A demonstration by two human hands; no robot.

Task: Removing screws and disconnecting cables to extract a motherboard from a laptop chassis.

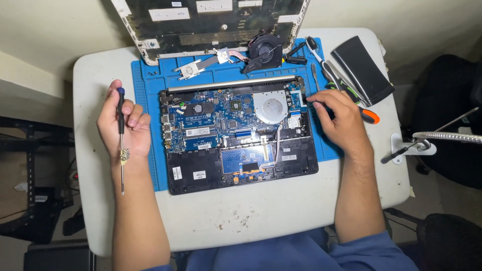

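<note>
An opened laptop base lies on a blue work mat, its blue circuit board and round white fan housing exposed. My left hand is beside the laptop's left edge and grips a thin black-handled screwdriver, its shaft pointing down toward me. My right hand rests at the laptop's upper right corner, fingertips pressing on the board's edge there. I cannot tell whether those fingers pinch anything.
The mat sits on a small white table. Behind the laptop lie a copper heat pipe with black fan, the white bottom cover, a toothbrush, tweezers, an orange-tipped tool and a black flat pack. A metal flexible arm reaches in from the right.
</note>
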